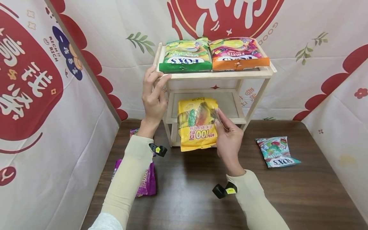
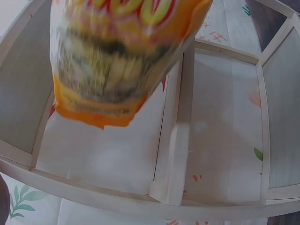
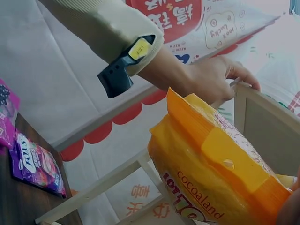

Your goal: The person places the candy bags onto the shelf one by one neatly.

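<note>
My right hand (image 1: pixel 230 140) pinches the right edge of a yellow candy bag (image 1: pixel 197 127) marked "cocoaland LOT 100". The bag is in front of the middle tier of a pale wooden shelf rack (image 1: pixel 218 75), its front tilted upward. My left hand (image 1: pixel 155 100) grips the rack's top left corner, fingers bent over the rim. In the left wrist view the yellow bag (image 2: pixel 101 70) appears blurred against the rack's frame (image 2: pixel 173 140). The right wrist view shows the bag's sealed end (image 3: pixel 234 159) close up, with the left hand (image 3: pixel 206 79) behind it on the rack.
A green Fox's bag (image 1: pixel 185 56) and an orange-and-magenta Fox's bag (image 1: pixel 238 54) lie side by side on the top tier. On the dark wooden table (image 1: pixel 195 191), a teal Fox's bag (image 1: pixel 276 151) lies right; purple bags (image 1: pixel 148 182) lie left, partly behind my left arm. Printed cloth surrounds the table.
</note>
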Tool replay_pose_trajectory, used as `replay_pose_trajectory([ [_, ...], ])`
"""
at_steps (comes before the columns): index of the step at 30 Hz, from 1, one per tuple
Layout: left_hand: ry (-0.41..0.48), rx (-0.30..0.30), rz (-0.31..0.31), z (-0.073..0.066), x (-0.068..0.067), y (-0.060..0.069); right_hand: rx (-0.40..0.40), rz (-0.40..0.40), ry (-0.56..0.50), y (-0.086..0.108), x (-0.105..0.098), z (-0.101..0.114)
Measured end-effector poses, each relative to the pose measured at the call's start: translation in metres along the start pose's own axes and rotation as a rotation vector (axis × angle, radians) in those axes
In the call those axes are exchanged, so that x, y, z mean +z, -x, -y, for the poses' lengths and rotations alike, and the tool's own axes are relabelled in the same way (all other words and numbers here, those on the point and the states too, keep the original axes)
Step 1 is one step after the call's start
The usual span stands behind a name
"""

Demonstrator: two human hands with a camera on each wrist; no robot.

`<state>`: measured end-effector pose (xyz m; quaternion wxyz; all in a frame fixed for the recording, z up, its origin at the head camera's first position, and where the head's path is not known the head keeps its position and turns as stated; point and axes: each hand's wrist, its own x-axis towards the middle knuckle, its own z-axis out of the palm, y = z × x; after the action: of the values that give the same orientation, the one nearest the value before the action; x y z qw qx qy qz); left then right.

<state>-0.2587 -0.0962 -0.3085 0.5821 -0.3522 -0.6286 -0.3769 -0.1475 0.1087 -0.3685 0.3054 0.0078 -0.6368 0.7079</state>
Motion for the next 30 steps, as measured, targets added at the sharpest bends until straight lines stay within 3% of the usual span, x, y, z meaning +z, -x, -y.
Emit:
replay_pose_trajectory([
  [15,0.025,0.002,-0.014,0.0,0.002,0.0,0.066,0.008,0.11,-0.028,0.026,-0.011],
  [20,0.019,-0.001,-0.002,0.001,0.0,0.0,0.093,0.006,0.223,-0.03,0.025,-0.011],
  [25,0.015,-0.003,-0.006,0.001,0.0,0.0,-0.057,0.098,0.404,-0.022,0.023,-0.02],
  [30,0.02,-0.002,0.0,0.0,0.0,0.0,-0.221,0.211,0.473,-0.011,0.021,-0.033],
])
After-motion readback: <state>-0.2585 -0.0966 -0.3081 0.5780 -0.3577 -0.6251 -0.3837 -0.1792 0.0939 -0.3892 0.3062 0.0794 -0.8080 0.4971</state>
